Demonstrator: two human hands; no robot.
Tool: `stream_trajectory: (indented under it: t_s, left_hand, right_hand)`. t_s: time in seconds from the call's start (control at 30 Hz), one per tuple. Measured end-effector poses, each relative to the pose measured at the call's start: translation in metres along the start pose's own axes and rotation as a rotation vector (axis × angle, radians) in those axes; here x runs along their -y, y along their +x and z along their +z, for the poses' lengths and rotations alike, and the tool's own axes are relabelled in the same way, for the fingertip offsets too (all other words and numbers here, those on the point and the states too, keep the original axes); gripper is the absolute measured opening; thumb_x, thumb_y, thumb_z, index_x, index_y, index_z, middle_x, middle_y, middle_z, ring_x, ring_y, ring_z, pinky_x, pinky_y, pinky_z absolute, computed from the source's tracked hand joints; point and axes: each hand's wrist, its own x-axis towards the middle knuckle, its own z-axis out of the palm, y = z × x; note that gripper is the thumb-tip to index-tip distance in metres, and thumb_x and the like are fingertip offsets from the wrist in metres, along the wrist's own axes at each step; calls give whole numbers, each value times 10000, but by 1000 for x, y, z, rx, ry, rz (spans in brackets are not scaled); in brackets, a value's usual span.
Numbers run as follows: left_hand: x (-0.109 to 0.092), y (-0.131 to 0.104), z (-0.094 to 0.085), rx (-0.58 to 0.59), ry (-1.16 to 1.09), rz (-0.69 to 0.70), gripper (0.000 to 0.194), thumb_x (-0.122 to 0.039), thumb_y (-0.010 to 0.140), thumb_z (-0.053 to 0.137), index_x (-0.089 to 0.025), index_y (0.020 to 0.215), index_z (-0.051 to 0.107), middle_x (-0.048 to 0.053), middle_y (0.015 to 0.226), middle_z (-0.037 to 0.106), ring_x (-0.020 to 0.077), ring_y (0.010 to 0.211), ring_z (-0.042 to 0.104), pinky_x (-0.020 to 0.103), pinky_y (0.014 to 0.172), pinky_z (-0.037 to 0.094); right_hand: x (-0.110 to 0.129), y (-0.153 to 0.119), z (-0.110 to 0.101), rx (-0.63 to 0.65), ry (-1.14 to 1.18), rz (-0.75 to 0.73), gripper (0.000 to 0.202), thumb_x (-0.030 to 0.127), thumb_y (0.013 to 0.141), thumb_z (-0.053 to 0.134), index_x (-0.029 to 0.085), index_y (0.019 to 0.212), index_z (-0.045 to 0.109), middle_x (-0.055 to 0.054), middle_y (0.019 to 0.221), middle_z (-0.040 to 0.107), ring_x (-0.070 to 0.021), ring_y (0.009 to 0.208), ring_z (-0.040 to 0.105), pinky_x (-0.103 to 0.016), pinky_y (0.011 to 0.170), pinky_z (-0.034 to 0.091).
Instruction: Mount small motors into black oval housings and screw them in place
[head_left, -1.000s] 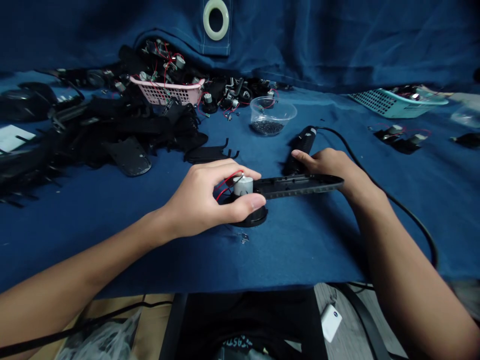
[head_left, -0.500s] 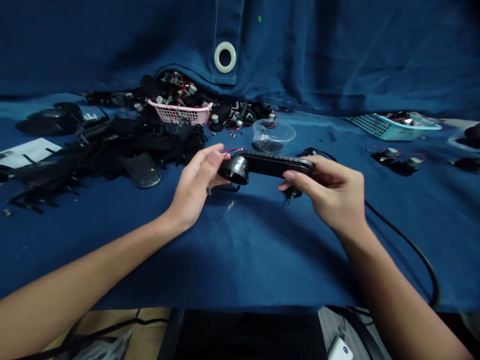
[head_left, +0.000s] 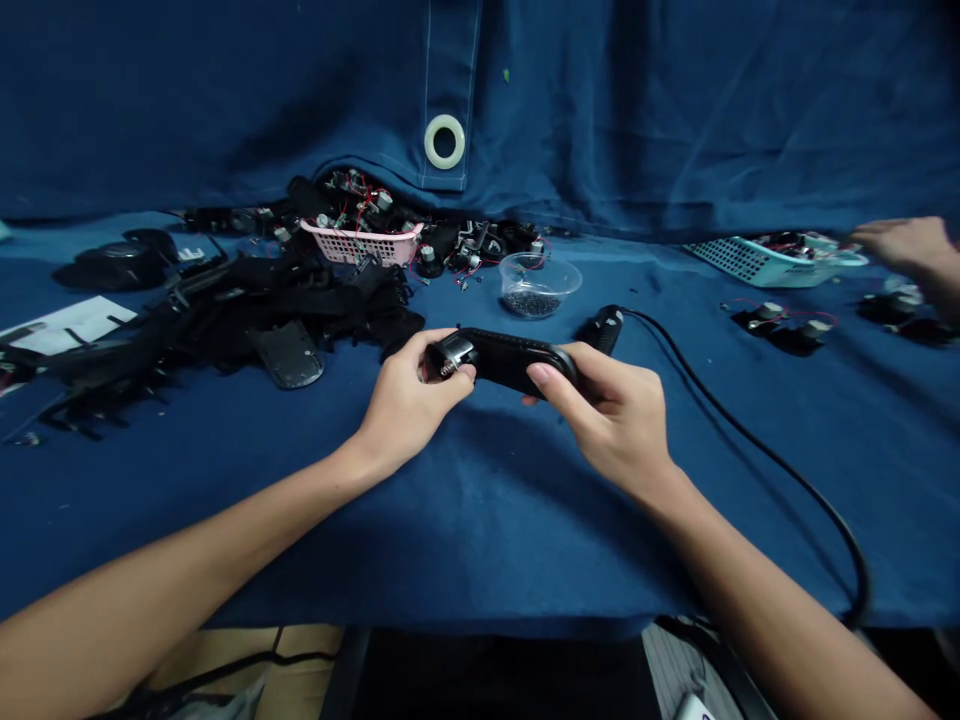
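Note:
Between my hands, above the front middle of the blue cloth, is a long black plastic housing with a shiny round metal part at its left end. My left hand wraps round that left end, thumb near the metal part. At the other end, my right hand grips the housing between thumb and fingers. A black corded power tool lies just behind my right hand, partly hidden by it. Behind the housing stands a clear plastic bowl of small dark pieces, probably screws.
Black plastic parts are heaped on the left. A pink basket of wired parts stands at the back, a turquoise basket back right. Another person's hand is beside it. A black cable curves down the right side.
The housing has turned and moved slightly left and down with my right hand. My left fingers have closed round its left end. Another person's hand has come into view at the right.

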Motion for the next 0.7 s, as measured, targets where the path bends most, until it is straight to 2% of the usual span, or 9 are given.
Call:
stream_trajectory:
  t_s: [0.23,0.37,0.47,0.53,0.6,0.7]
  left_hand:
    - [9,-2,6,-5,-29,-69,366,-266,783,638,-179,1138,608,42,967,666,210,872,643,379,825,525]
    - [8,-4,7,-6,8,-82,370,-294,818,617,-183,1169,572,55,1036,647,222,939,634,393,867,517]
    - [4,-8,4,87,10,-37,506,-362,841,629,-207,1299,483,77,1206,596,229,1058,603,396,947,486]
    - [0,-10,0,143,20,4,700,-409,827,660,-240,1424,335,97,1371,489,243,1177,546,403,1010,450]
    - [-3,-12,-4,158,74,74,825,-426,820,674,-262,1481,208,99,1480,363,254,1300,442,417,1081,389]
    - [-7,-11,-10,157,247,227,738,-404,856,628,-261,1473,249,78,1516,308,250,1389,314,429,1152,291]
  right_hand:
    - [-2,4,1,49,132,116,260,365,900,545,178,745,636,30,619,633,-75,541,523,-203,510,377]
    - [-2,5,2,59,29,25,240,359,898,548,177,770,637,17,666,650,-86,577,552,-208,531,389]
    - [2,7,-6,32,-58,-34,196,339,898,553,184,818,641,9,720,674,-89,590,562,-217,553,402]
    - [5,12,-20,-33,-107,-19,182,350,891,564,198,832,643,15,709,667,-88,564,544,-229,541,395]
    - [4,21,-41,-150,-188,7,189,380,873,587,211,809,643,25,653,631,-91,525,496,-248,504,358]
    - [-16,45,-79,-391,-326,21,239,424,858,593,226,729,623,26,559,519,-103,503,415,-278,478,283]
